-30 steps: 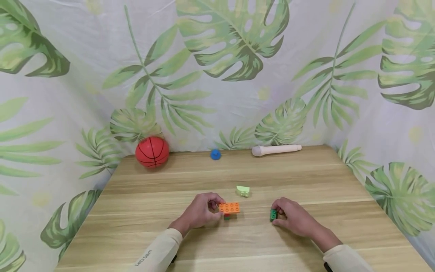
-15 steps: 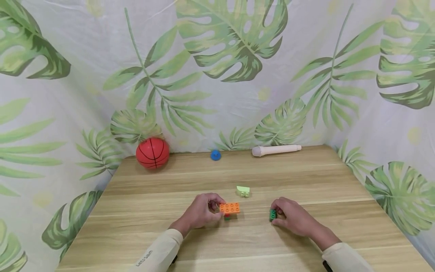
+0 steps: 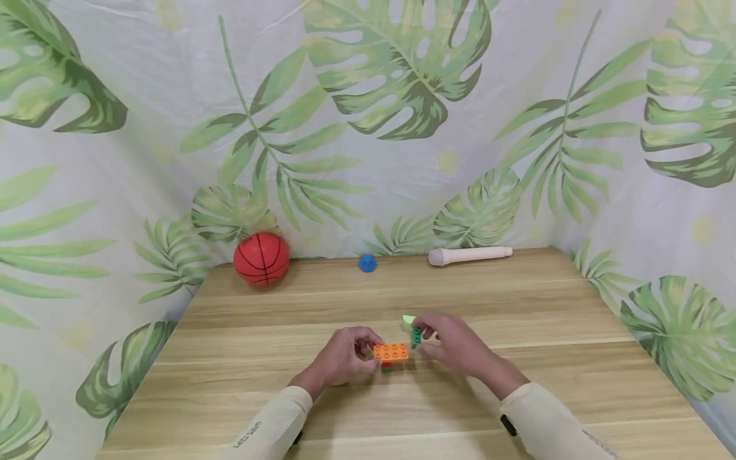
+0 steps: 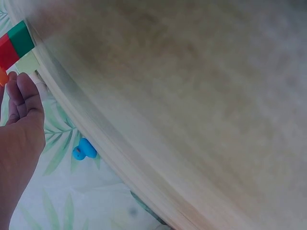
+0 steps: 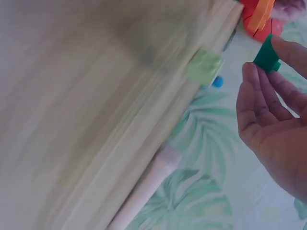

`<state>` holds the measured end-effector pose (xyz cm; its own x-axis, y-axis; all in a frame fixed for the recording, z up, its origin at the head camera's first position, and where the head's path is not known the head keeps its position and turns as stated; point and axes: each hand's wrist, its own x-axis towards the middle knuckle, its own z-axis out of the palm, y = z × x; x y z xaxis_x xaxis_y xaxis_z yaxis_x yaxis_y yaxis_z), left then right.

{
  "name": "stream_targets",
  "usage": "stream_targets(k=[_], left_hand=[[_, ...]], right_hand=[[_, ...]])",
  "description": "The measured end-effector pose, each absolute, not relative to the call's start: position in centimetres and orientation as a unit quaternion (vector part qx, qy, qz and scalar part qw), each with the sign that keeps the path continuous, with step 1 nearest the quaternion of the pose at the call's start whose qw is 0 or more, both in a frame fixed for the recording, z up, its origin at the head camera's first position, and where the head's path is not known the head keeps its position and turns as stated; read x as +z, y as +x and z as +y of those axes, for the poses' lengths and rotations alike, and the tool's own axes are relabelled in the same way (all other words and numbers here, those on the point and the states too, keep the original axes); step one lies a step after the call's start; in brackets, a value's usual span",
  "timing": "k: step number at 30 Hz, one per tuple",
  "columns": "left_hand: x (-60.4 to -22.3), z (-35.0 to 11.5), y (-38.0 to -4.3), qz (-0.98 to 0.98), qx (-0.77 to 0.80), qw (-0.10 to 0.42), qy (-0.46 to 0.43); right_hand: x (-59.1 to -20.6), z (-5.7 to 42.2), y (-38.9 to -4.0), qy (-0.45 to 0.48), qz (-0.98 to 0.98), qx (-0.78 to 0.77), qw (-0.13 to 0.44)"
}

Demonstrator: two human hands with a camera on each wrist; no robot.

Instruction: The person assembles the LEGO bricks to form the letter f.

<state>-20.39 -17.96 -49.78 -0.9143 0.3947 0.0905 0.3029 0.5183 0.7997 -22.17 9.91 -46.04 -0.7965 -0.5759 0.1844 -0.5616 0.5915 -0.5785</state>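
A pale cloth printed with green leaves [image 3: 391,185] hangs beyond both hands and down either side of them. Below the hands spreads a desk [image 3: 322,306] with a light wood grain. Cream sleeves [image 3: 276,425] cover the forearms behind the hands.

The left hand [image 3: 345,356] is narrowed to a pinch, holding one end of an orange brick between thumb and fingers. The right hand [image 3: 451,342], near it, also makes a pinch, with a dark green brick between its thumb and fingertips.

Beyond the left hand and to its left, by the far edge of the desk, sits a red ball [image 3: 261,259] with black basketball lines. Beyond the right hand and slightly to its right, a pale toy microphone [image 3: 474,255] lies along that edge, its head toward the left.

The orange brick [image 3: 391,352], studs up, extends rightward from the left hand's fingertips. Well beyond that hand and slightly to its right is a blue toy [image 3: 367,263]. A pale green brick [image 5: 205,67] lies on the desk just past the right hand's fingers, partly hidden by them in the head view. The dark green brick [image 3: 416,337] is at the right hand's fingertips, just beside the orange one but apart from it. Under the orange brick, by the left hand's fingers, are a red brick [image 4: 8,52] and a green bottom brick [image 4: 21,38].
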Motion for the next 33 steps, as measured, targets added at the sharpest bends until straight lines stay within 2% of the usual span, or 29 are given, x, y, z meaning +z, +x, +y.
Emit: stream_targets(k=[9,17,33], left_hand=[[-50.1,-17.6,-20.5,0.861,0.458,0.048,0.215],[-49.8,-17.8,-20.5,0.867,0.449,0.051,0.210],[-49.6,-17.9,-20.3,0.878,0.431,0.054,0.203]], right_hand=[[-46.0,5.9,-22.5,-0.363,0.867,-0.338,0.039],[-46.1,5.0,-22.3,-0.365,0.865,-0.340,0.050],[-46.6,4.8,-22.2,-0.361,0.872,-0.328,0.029]])
